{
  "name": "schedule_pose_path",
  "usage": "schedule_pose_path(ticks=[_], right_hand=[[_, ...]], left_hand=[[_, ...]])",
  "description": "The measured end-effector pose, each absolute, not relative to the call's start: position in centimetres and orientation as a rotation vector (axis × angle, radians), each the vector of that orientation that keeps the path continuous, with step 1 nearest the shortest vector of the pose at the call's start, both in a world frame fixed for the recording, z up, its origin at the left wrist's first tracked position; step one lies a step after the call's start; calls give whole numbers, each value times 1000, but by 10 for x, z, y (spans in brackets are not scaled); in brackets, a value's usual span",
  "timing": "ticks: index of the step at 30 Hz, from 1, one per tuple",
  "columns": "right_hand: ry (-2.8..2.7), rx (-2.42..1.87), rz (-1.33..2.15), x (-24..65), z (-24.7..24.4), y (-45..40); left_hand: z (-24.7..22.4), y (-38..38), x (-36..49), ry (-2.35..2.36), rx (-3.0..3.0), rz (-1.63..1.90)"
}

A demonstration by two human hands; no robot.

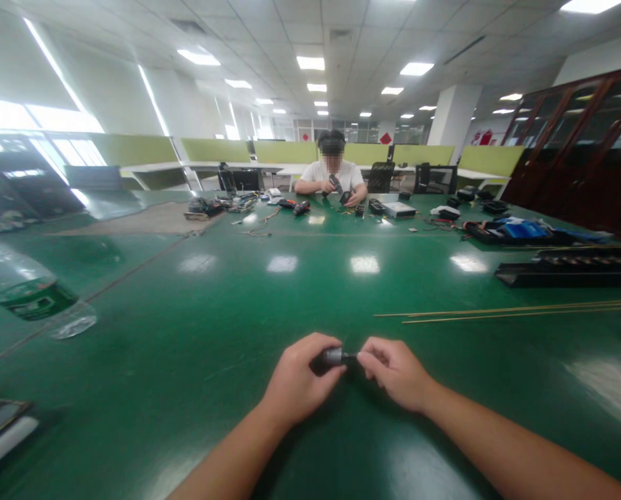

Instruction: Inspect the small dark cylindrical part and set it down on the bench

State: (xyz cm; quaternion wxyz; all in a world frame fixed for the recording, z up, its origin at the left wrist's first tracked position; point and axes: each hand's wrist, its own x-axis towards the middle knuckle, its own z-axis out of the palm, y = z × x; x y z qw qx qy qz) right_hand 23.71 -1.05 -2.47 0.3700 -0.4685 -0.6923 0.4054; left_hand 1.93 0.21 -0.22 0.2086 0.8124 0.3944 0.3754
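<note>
Gripping a dark cylinder (pixel 333 356) with a grey band, the left hand (pixel 303 378) has thumb and fingers clamped around it, low over the green table (pixel 211 312); its far end is hidden in the palm. A thin dark piece (pixel 350 356) protrudes toward 3 o'clock, its tip pinched between the right hand's (pixel 396 371) thumb and index finger; the other fingers curl in, partly concealed. Contact with the tabletop: cannot tell.

Positions, taken from the hands: clear bottle (pixel 42 298) at 10 o'clock, cut off by the frame; thin brass-coloured rods (pixel 477 317) and black channel (pixel 560 275) at 2 o'clock, both running out of view. At 12 o'clock, a person (pixel 336 172), face pixelated, holds a dark tool, details indistinct.
</note>
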Motion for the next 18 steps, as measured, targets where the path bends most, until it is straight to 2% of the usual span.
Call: schedule_pose_path(ticks=[18], right_hand=[[-1788,-1222,965,238,-23,-12]], left_hand=[[-2,12,8,1225,2251,1088]])
